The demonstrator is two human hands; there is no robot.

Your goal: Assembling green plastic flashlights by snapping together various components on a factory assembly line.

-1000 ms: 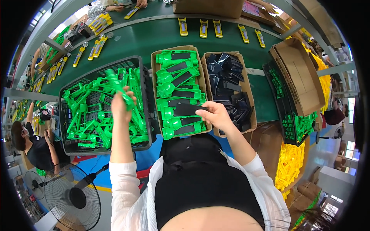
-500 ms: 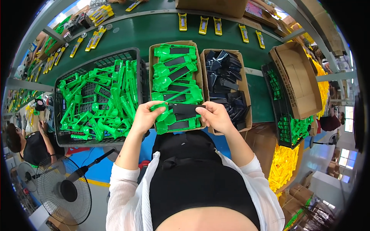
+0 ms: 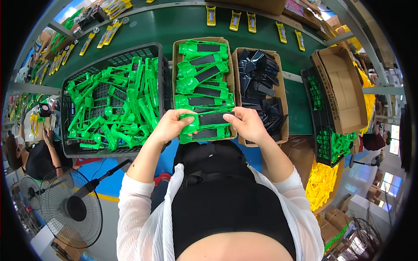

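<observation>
Green part (image 3: 197, 120) is in the middle of the frame, held flat in two hands over the low end of a brown box (image 3: 230, 80). A black plate (image 3: 212, 118) lies along it. I can't tell if the plate is all the way in.

The left hand (image 3: 172, 125) has the left end of the green part, with its thumb on top and its fingers curled in close. The right hand (image 3: 248, 124) pinches the right end, and its thumb presses on the black plate. Neither hand is spread wide.

Inside the brown box, more green parts with black plates are stacked in a column. I can't tell if the held one touches them.

Just right of that box is a second box (image 3: 280, 93), full of loose black plates (image 3: 260, 82). On the left of the frame, a dark crate (image 3: 163, 78) holds a messy heap of green parts. They all sit by the near side of a green tabletop (image 3: 174, 24).

Small yellow packs (image 3: 211, 16) lie along the top of the frame. At the lower left is a big fan (image 3: 76, 209). At the lower right is a pile of yellow pieces (image 3: 321, 185).
</observation>
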